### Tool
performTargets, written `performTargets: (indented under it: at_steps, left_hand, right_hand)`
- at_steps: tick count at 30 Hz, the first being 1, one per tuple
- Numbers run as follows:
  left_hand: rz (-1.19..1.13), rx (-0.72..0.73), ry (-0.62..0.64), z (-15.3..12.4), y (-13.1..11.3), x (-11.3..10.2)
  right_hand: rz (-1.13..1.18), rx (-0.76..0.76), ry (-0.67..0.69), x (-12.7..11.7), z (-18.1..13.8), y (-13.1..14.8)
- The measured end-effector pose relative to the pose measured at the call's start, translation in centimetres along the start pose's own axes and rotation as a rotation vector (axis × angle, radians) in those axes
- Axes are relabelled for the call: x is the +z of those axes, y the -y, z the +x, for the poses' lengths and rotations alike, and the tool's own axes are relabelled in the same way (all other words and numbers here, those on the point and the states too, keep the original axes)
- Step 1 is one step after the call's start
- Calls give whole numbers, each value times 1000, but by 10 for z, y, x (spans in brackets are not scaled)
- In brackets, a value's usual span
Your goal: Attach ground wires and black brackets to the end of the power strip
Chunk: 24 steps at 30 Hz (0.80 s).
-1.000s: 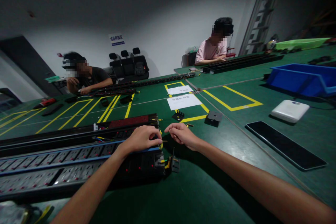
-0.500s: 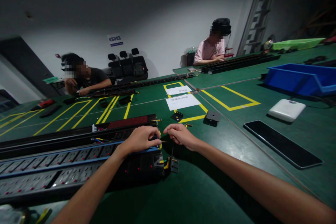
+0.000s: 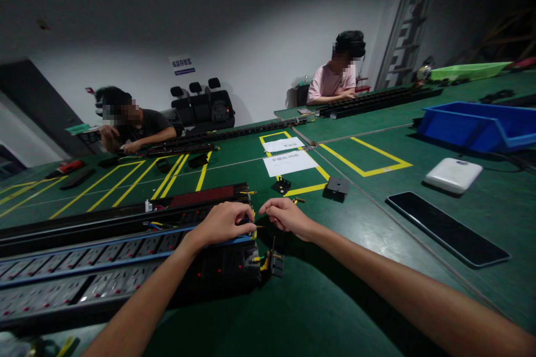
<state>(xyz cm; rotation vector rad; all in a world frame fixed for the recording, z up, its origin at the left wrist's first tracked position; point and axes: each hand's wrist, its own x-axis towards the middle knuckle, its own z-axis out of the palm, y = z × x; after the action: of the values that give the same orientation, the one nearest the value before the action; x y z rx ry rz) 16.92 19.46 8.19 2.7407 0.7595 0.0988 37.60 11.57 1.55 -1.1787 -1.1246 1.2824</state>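
Observation:
A long black power strip with several sockets lies along the left of the green table, its open end near the middle. My left hand rests on that end, fingers curled and pinching at the yellow wires there. My right hand is just to the right of it, fingers closed in a pinch close to the same wires. A small black end piece with yellow wire hangs off the strip's end below my hands. What the fingers pinch is too small to name.
Two small black parts and two white paper sheets lie beyond my hands inside yellow floor tape. On the right are a dark flat panel, a white scale and a blue bin. Two other people sit at far tables working on long strips.
Both hands stay at the strip's end with only slight finger shifts. The view has drifted a little to the right and up.

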Motion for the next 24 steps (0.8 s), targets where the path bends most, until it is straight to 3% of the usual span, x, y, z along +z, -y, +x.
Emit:
performTargets:
  at_steps: [24]
  left_hand:
    - [-4, 0, -22, -1, 2, 2]
  right_hand:
    - [-74, 71, 12, 4, 1, 4]
